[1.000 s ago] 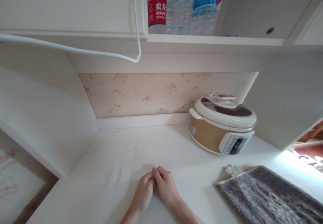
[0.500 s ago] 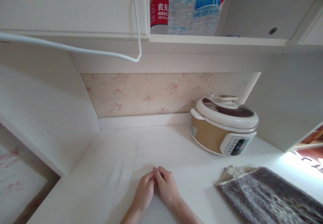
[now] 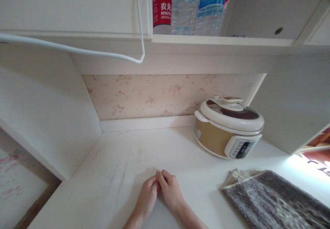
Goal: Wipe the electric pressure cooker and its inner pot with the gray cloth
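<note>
Near the front of the white countertop (image 3: 113,174), my left hand (image 3: 149,191) and my right hand (image 3: 168,189) rest against each other. Their fingers are curled and meet at the knuckles and thumbs, and no object shows in either one. The palms and inner fingers are hidden from above. Farther back and to the right stands an electric cooker (image 3: 228,129) with a gold body, a white lid and a control panel. A folded grey-brown patterned cloth (image 3: 275,198) lies on the counter to the right of my hands.
Overhead, an open cabinet shelf (image 3: 221,40) holds plastic bottles (image 3: 185,10). A white cable (image 3: 103,54) hangs in front of the cabinet at the upper left. Side panels (image 3: 48,112) close off the counter left and right, with flowered wallpaper (image 3: 154,95) behind.
</note>
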Demonstrator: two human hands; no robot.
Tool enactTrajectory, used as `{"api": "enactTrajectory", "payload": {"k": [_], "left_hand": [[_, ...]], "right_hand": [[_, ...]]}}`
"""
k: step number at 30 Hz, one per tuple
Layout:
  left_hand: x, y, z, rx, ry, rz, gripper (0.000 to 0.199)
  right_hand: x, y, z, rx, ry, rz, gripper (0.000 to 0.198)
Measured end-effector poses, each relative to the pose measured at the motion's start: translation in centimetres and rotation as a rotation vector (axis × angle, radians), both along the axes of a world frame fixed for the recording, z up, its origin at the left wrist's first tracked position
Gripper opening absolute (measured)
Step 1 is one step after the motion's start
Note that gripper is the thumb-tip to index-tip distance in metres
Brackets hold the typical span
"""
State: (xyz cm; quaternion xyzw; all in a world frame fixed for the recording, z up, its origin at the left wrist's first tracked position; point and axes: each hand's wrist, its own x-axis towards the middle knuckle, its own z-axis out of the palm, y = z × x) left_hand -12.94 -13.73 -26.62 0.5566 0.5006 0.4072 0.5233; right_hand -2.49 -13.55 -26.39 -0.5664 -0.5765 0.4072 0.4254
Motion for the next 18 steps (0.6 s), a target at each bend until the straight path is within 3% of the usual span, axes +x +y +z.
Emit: {"api": "enactTrajectory", "payload": {"k": [18], "left_hand": [[-0.12,-0.12,0.38,0.001,0.029,-0.031,0.031]], "right_hand": [[0.03,-0.04,0.05,-0.003,-0.002,0.003,0.044]]}}
